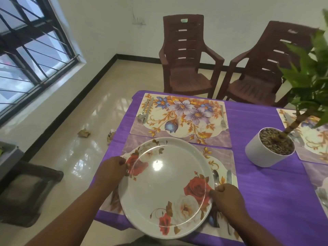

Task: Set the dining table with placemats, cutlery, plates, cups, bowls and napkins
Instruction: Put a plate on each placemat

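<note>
Two hands hold one plate (166, 188): my left hand (113, 168) pinches its rim on the side toward the window, thumb on top, and my right hand (226, 196) grips the opposite rim, fingers curled under. The plate hangs over the near placemat (222, 158), covering most of it; I cannot tell whether it touches the mat yet, though it seems tilted a little toward me.

Beside the plate, just past my right hand, a spoon (215, 176) and what looks like a knife (229, 176) lie on that same mat. Beyond the plate, the far placemat (181, 119) has a spoon and knife along one edge and a fork (222, 119) along the other, but no plate. Farther to the plate's right stands a potted plant (271, 146) on the purple desk (262, 189).

I judge this the plate-laying step, with mats and cutlery already down. Next I should level the plate, centre it on the mat clear of the spoon, then release both hands together so it doesn't skid toward the desk edge near me.
</note>
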